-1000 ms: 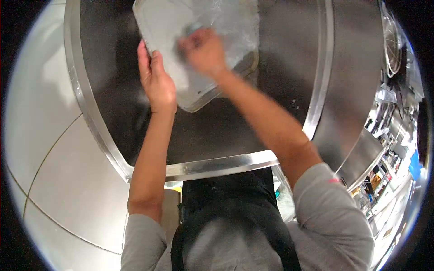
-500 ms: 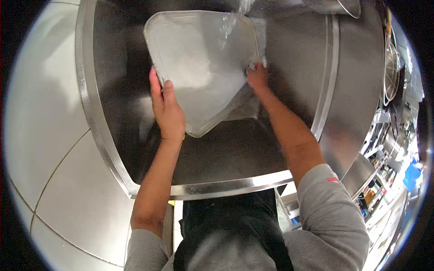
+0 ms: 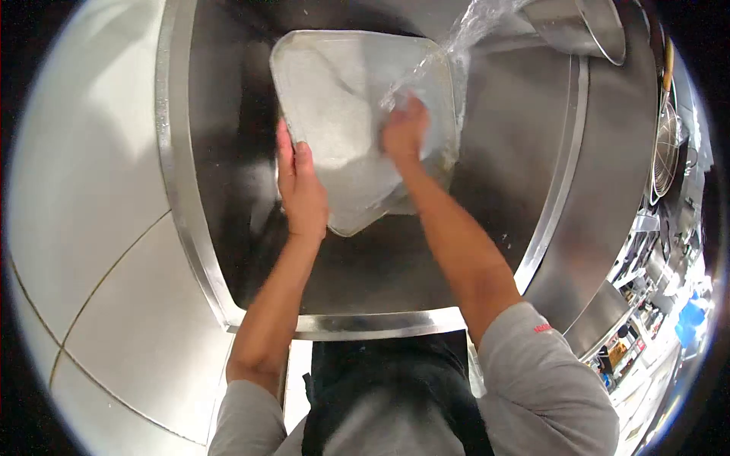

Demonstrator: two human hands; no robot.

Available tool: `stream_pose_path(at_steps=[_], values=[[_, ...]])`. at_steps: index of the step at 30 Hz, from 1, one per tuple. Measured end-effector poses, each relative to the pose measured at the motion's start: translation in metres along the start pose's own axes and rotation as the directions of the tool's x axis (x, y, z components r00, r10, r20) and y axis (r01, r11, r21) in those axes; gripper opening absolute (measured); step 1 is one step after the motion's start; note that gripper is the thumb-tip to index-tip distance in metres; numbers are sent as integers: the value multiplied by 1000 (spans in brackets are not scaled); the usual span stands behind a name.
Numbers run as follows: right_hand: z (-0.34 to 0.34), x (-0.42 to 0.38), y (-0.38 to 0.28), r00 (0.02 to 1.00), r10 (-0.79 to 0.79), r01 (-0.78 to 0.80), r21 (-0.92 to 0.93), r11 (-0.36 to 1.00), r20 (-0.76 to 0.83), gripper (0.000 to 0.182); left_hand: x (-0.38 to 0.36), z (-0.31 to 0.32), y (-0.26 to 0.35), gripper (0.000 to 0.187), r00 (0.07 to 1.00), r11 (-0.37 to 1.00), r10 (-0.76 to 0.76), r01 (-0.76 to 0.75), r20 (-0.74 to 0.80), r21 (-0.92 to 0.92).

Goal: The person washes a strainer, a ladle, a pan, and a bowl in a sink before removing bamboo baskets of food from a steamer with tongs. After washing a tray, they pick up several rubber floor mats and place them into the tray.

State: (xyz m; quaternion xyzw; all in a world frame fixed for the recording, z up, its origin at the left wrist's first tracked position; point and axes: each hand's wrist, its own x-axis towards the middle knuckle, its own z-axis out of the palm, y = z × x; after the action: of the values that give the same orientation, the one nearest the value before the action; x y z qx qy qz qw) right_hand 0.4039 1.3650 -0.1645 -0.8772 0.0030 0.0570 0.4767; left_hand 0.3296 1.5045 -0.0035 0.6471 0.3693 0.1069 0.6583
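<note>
A grey metal tray (image 3: 334, 99) is held tilted inside a deep steel sink (image 3: 487, 220). My left hand (image 3: 303, 190) grips the tray's left edge near its lower corner. On the tray's wet face, right of centre, my right hand (image 3: 405, 131) presses down, and I cannot tell whether it holds a scrubber. A stream of water (image 3: 456, 42) falls from the upper right onto the tray just above that hand.
The sink's steel rim (image 3: 380, 323) runs along the front, close to my dark apron. A white tiled wall (image 3: 84, 228) stands on the left. A metal pot (image 3: 578, 26) sits at the upper right, with shelves of kitchenware (image 3: 661, 152) beyond it.
My right hand has moved from the tray's right edge onto its face, under the water stream. The left hand keeps its grip on the tray's left edge.
</note>
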Motion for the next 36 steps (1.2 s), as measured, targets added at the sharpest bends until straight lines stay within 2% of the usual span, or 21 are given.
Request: stream_pose_path(at_steps=[1, 3, 5, 7, 8, 10, 12, 15, 16, 18, 20, 22, 24, 25, 26, 27, 28, 30, 32, 34, 36], values=[[2, 12, 6, 993, 105, -106, -9, 994, -61, 51, 1, -2, -5, 52, 998, 993, 60, -62, 15, 98], [-8, -14, 8, 993, -118, 105, -277, 955, -31, 51, 6, -3, -8, 52, 998, 994, 64, -64, 8, 86], [-18, -51, -75, 931, -335, 346, -57, 937, 148, 51, 3, -5, -19, 53, 997, 993, 71, -71, 3, 93], [-14, -34, -131, 849, -448, 400, 212, 892, 279, 56, -1, -6, -13, 55, 997, 1000, 20, -21, 68, 6], [-8, -13, -140, 830, -520, 483, 205, 851, 200, 54, -3, -4, -11, 55, 997, 999, -4, 8, 84, -50], [15, 46, -115, 795, -607, 607, 32, 794, -8, 45, -4, -2, -12, 52, 996, 997, 70, -72, 54, 34], [29, 102, -51, 893, -445, 446, 6, 895, -62, 35, 0, 0, -12, 52, 996, 994, 88, -90, 22, 60], [10, 175, 78, 848, -530, 508, -277, 816, -6, 31, -2, 3, -4, 51, 999, 999, 39, -39, 17, 11], [-3, 190, 119, 967, -231, 254, -422, 870, 105, 43, -3, 1, -4, 51, 999, 999, 37, -37, 37, -1], [-44, 193, 115, 969, -189, 244, -507, 827, 158, 46, 0, -2, -10, 51, 997, 998, 65, -66, 35, 24], [-41, 171, 162, 975, 2, 101, -450, 887, 224, 47, -3, -2, -17, 50, 995, 990, 99, -99, 13, 102], [-62, 123, 105, 979, 174, -75, -601, 796, 108, 53, -2, -3, -21, 49, 992, 972, 125, -122, -1, 200], [-72, 35, 95, 950, 310, -225, -621, 751, 31, 54, 0, -6, -23, 49, 990, 953, 139, -134, 3, 270], [-69, -6, 67, 933, 359, -286, -616, 734, -5, 56, 0, -7, -23, 50, 990, 948, 140, -137, 10, 288], [-65, -39, 38, 864, 502, -452, -472, 757, -23, 55, 1, -7, -22, 50, 990, 942, 140, -139, 16, 305], [-60, -69, 8, 951, 305, -237, -524, 818, 47, 50, 2, -7, -21, 50, 990, 938, 142, -133, -3, 319], [-52, -89, -5, 990, 52, -2, -357, 934, 131, 45, 0, -7, -21, 50, 990, 933, 138, -124, -19, 338], [-36, -78, -86, 946, -144, 179, -100, 979, 292, 43, -3, -9, -23, 50, 991, 926, 132, -119, -12, 357], [-16, -29, -131, 857, -425, 439, 18, 898, 290, 42, 0, -10, -24, 51, 989, 927, 145, -141, 16, 348], [11, 26, -119, 833, -510, 536, -83, 840, 214, 46, 1, -10, -25, 50, 992, 936, 123, -118, 6, 332], [32, 73, -35, 777, -620, 607, -390, 692, 107, 36, 3, -11, -25, 50, 995, 944, 104, -96, -9, 315]])
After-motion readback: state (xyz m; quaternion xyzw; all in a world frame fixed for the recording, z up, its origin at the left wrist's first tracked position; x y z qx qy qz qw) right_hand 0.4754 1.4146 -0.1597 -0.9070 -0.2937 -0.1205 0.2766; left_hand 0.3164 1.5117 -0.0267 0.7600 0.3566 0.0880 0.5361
